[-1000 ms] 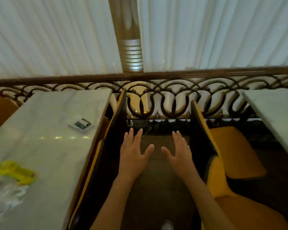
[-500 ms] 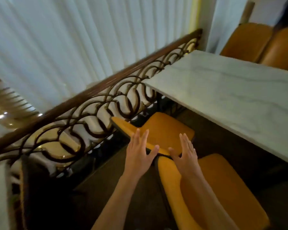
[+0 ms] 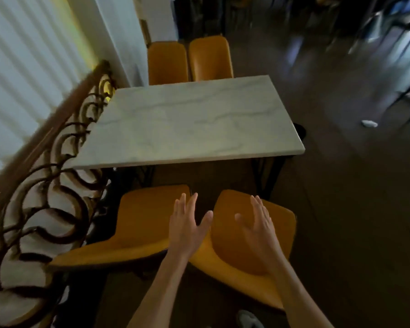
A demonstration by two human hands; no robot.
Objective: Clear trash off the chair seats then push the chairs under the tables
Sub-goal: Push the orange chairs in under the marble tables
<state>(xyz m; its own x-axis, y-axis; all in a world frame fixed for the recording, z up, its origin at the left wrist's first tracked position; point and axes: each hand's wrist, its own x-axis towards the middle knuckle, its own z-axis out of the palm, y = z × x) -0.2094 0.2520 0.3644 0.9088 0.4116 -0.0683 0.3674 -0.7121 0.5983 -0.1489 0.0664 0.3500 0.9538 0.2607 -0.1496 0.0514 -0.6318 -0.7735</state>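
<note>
Two mustard-yellow chairs stand pulled out from a white marble table [image 3: 189, 119]. The left chair [image 3: 142, 221] sits by the railing, the right chair [image 3: 232, 247] beside it, angled. Both seats show bare, no trash visible on them. My left hand [image 3: 188, 224] hovers open, fingers spread, over the gap between the two chairs. My right hand [image 3: 258, 224] hovers open above the right chair's seat. Neither hand holds anything.
Two more yellow chairs [image 3: 189, 60] stand at the table's far side. A dark scrolled iron railing [image 3: 57, 185] with a wooden rail runs along the left. Dark floor lies to the right, with a small white scrap [image 3: 369, 123] on it.
My view has swung right, from the gap between tables to facing this table squarely. Both chairs now lie under my hands, which stay open and spread.
</note>
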